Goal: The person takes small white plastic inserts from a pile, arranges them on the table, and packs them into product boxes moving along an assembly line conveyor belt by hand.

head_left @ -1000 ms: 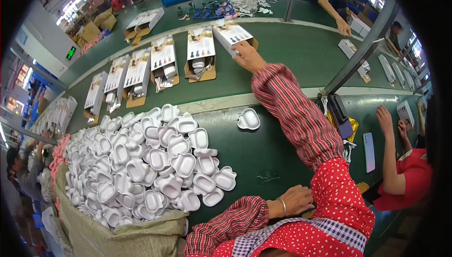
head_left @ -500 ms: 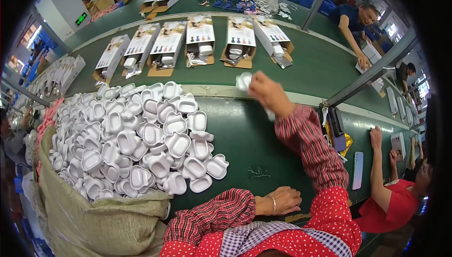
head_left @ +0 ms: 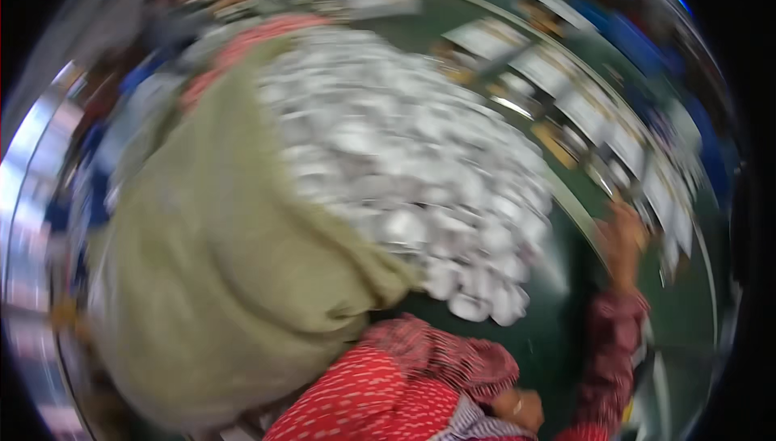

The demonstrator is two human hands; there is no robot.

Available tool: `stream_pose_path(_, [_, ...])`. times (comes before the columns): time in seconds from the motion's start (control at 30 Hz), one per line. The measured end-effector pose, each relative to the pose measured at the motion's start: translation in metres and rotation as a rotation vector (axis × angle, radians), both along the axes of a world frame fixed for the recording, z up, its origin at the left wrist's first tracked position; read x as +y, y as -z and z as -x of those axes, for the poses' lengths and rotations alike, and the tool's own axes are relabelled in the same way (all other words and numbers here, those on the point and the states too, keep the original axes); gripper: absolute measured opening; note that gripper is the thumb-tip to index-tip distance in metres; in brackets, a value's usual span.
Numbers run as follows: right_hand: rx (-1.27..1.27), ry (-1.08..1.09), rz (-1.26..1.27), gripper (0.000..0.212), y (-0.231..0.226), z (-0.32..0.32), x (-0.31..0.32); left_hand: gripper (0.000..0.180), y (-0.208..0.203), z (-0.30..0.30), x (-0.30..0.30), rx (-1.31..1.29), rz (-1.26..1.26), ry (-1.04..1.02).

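Strong motion smears the whole head view. My right hand (head_left: 624,235) reaches out over the green belt, at the open end of one of the printed boxes (head_left: 667,190). A pale shape lies by its fingertips; whether the hand holds it is too blurred to tell. My left hand (head_left: 519,410) is low down near my body, at the edge of the green table (head_left: 558,336), its fingers smeared. Left of my hands spreads a big heap of small white plastic cases (head_left: 404,150), hollow and dish-like, spilling from an olive woven sack (head_left: 218,263).
Several printed boxes with brown flaps stand in a row along the green belt, a white box (head_left: 485,37) among them. A pale rail (head_left: 578,211) divides belt from table. Pink material (head_left: 259,41) lies behind the sack. Blue bins (head_left: 638,41) show at the far right.
The view has swung to the left, bringing the sack into the middle. My right hand, which held a white case over the rail, has moved farther out to the boxes.
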State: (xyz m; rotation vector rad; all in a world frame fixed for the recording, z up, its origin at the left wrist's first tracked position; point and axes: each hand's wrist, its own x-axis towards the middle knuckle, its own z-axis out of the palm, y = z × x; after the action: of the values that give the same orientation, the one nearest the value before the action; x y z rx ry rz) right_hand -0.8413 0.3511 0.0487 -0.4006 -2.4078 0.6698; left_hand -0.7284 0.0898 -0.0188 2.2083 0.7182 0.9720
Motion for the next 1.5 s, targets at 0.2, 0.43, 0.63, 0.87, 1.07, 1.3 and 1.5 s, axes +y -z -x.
stream_pose_path(0.2, [-0.099, -0.68, -0.421, 0.062, -0.017, 0.022, -0.172, 0.02, -0.012, 0.017, 0.015, -0.1, 0.087, 0.021])
stream_pose_path(0.43, [-0.162, -0.288, -0.399, 0.046, -0.007, 0.004, -0.108, 0.021, -0.024, 0.033, 0.01, -0.106, 0.003, 0.037])
stream_pose_path(0.63, [-0.079, 0.011, -0.396, 0.041, -0.014, 0.009, -0.08, 0.021, -0.008, 0.083, -0.007, -0.091, -0.043, 0.033])
stream_pose_path(0.87, [-0.159, 0.115, -0.484, 0.012, -0.004, 0.044, -0.047, 0.02, -0.037, 0.124, -0.024, -0.104, 0.006, 0.024])
stream_pose_path(1.07, [-0.39, 0.646, -0.492, 0.011, -0.031, 0.053, 0.009, 0.019, -0.031, 0.166, -0.039, -0.109, -0.005, 0.03])
stream_pose_path(1.3, [-0.494, 0.813, -0.463, 0.016, -0.033, 0.078, 0.068, 0.02, -0.035, 0.21, -0.063, -0.127, 0.03, 0.094])
stream_pose_path(1.5, [-0.186, -0.155, -0.198, 0.041, -0.03, 0.156, -0.097, 0.021, -0.025, 0.26, -0.076, -0.11, 0.033, 0.063])
